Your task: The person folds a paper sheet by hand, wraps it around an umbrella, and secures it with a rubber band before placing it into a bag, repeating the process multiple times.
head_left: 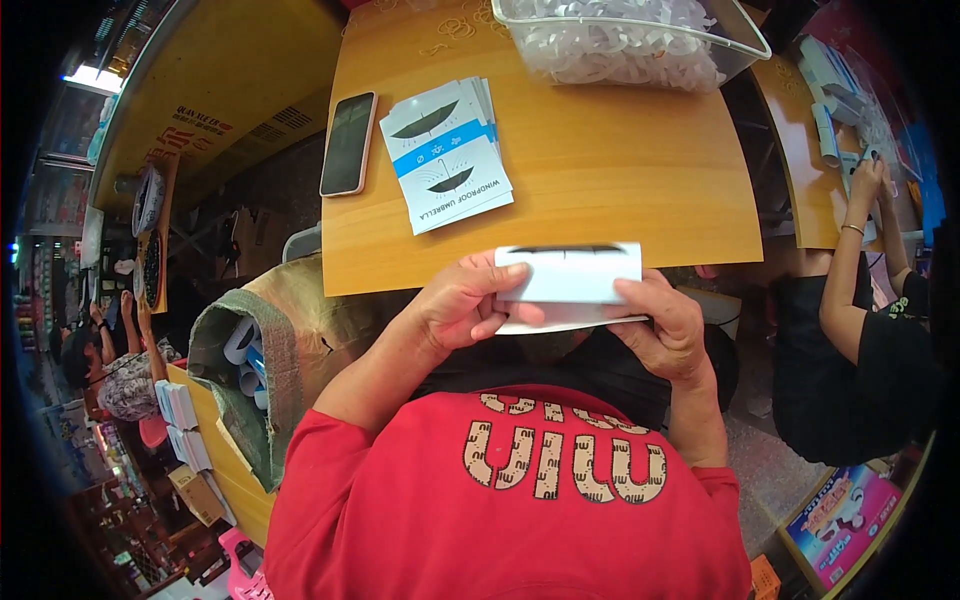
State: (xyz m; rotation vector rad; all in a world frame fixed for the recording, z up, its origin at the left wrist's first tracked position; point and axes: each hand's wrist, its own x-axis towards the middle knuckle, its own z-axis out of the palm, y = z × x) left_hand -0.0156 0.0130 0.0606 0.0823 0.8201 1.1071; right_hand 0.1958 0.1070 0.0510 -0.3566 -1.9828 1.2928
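Observation:
A printed card [568, 280], white with a dark umbrella picture along its far edge, is held between my two hands just off the table's near edge. It is bent over, so a fold or curl shows with the lower flap beneath. My left hand [465, 300] pinches its left end, thumb on top. My right hand [665, 320] grips the right end, with the thumb above and fingers below. Beyond them on the table lies a fanned stack of similar umbrella cards [446, 155], white with a blue band.
A phone [349, 144] lies left of the stack. At the back, a clear plastic bin [745, 42] holds curled translucent strips, with loose rubber bands [455, 30] nearby. An open woven sack [285, 345] with rolled cards stands at my left. Co-workers sit at right [860, 320] and far left [130, 380].

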